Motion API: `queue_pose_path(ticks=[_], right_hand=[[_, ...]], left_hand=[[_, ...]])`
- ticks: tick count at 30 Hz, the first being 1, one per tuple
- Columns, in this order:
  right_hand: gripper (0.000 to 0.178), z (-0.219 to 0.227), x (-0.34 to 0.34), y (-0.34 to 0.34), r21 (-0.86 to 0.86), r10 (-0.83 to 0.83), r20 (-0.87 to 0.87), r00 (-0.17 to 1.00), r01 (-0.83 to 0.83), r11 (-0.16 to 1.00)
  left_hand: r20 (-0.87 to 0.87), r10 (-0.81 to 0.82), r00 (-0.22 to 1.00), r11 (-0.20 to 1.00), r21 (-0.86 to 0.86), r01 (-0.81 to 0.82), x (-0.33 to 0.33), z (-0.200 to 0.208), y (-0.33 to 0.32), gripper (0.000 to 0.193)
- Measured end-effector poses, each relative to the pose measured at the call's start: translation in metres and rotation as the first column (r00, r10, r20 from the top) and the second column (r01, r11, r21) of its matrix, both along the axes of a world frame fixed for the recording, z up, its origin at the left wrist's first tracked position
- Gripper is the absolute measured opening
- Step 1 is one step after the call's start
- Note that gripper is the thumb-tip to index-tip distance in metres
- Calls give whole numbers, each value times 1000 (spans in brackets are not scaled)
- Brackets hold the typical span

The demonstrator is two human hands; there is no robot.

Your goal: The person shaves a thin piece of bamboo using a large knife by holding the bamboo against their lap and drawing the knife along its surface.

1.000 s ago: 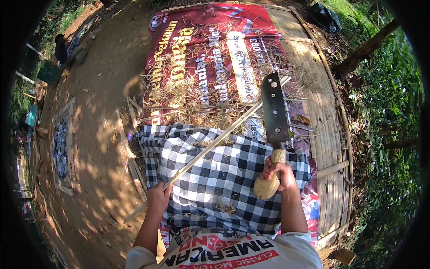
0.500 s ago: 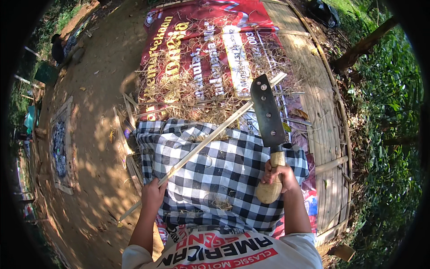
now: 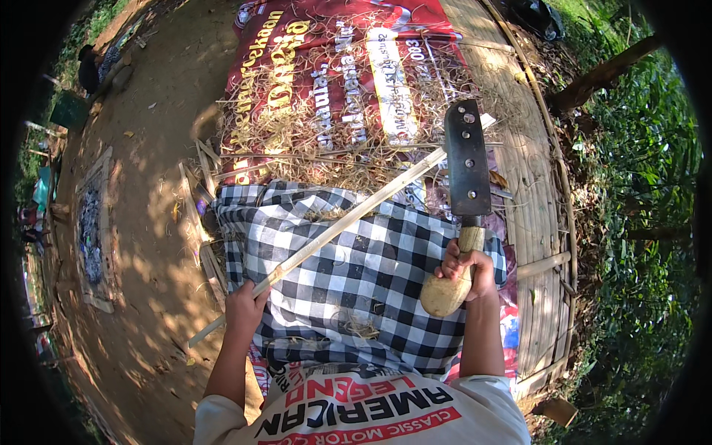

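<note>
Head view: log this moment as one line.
left hand: holds pale strip | right hand: holds knife by handle | knife-strip contact: unclear | checkered cloth: below

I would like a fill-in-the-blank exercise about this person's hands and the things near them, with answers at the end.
The right hand holds a knife that points ____ the person's shirt.
From the left hand, the stick slants up toward the picture's ____ side.
The checked cloth is black and ____.
The banner is mainly ____.

Missing words: away from; right; white; red.
</note>
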State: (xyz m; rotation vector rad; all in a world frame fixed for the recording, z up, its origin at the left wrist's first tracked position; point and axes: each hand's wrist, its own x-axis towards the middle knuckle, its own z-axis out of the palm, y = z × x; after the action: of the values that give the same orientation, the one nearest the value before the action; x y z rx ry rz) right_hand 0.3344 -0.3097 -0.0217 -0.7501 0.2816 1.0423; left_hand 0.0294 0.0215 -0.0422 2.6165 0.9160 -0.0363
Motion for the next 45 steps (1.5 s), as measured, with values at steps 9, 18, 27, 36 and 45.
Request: queue_pose_path(ticks=[9, 18, 27, 36, 45], right_hand=[[23, 7, -2, 1, -102, 55, 51, 997, -49, 994], [22, -2, -13, 4, -120, 106, -8, 994, -106, 987], [24, 7, -19, 11, -138, 219, 71, 973, -208, 968], [28, 12, -44, 24, -203, 249, 53, 967, -234, 951], [25, 3, -71, 54, -144, 301, 29, 953, -294, 945]], left_hand=[[8, 10, 1000, 1000, -21, -10, 0, -2, 5, 44], [-34, 12, 999, 1000, -16, -12, -1, -2, 12, 47], [11, 14, 1000, 999, -41, -14, -11, -10, 18, 52], [38, -15, 999, 1000, 15, 15, -18, -18, 22, 54], [0, 5, 1000, 1000, 22, -5, -17, -21, 17, 52]])
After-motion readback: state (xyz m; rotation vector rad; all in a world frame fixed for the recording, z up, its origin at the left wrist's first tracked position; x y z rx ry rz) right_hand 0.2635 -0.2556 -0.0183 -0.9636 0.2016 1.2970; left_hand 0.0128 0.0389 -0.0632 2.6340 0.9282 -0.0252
